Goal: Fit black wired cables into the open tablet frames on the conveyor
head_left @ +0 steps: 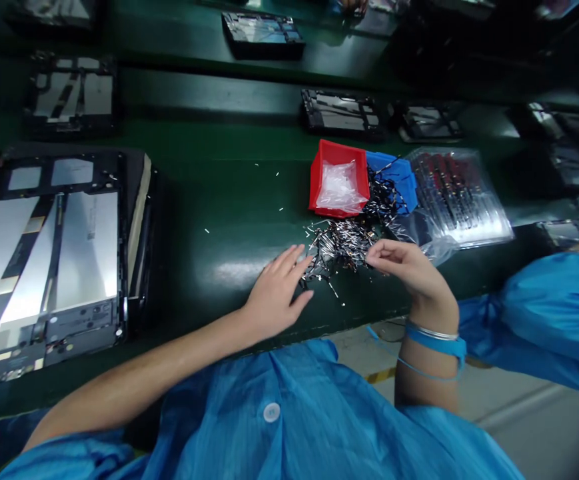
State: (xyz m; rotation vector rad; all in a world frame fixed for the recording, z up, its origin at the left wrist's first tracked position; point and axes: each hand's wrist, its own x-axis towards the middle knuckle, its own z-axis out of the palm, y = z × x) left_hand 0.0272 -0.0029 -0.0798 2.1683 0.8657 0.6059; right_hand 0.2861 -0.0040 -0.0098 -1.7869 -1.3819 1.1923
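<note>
A loose pile of small shiny metal-and-black strips (342,245) lies on the green conveyor belt (229,220), and a few stray bits are scattered to its left. My left hand (276,291) rests on the belt with its fingers apart, its fingertips at the pile's edge. My right hand (406,269) is curled at the pile's right side, with its fingertips among the strips. Whether those fingers pinch a strip is hidden. A blue wrist strap (436,341) and a thin metal bangle circle my right wrist.
A red plastic bin (339,180) holding clear film and a blue bin (394,177) stand beyond the pile. To the right lies a clear tray of dark parts (456,193). A large tablet panel (44,267) sits to the left, with more panels beyond. A co-worker's blue sleeve (554,313) enters at right.
</note>
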